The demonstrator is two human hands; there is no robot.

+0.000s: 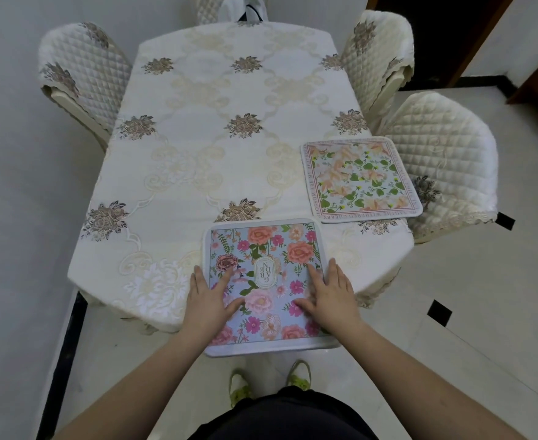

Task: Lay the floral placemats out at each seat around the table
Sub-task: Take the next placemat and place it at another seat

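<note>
Nearest the camera, the person's dark clothing and a pair of yellow-green shoes [269, 381] on pale floor tiles show below the table's near edge. Both bare forearms reach forward. The left hand [209, 300] lies flat with fingers spread on the left part of a square blue placemat with pink and orange roses [263, 282], and the right hand [331, 296] lies flat the same way on its right part; neither hand curls around the mat. This mat sits at the middle of the near edge of the table covered in a cream embroidered tablecloth [198, 147], its near side overhanging that edge. Farther on, a second square white placemat with peach flowers and green leaves [361, 179] lies flat along the right edge, just beside a cream quilted chair [448, 147]. More quilted chairs stand at the far-left and far-right corners.
</note>
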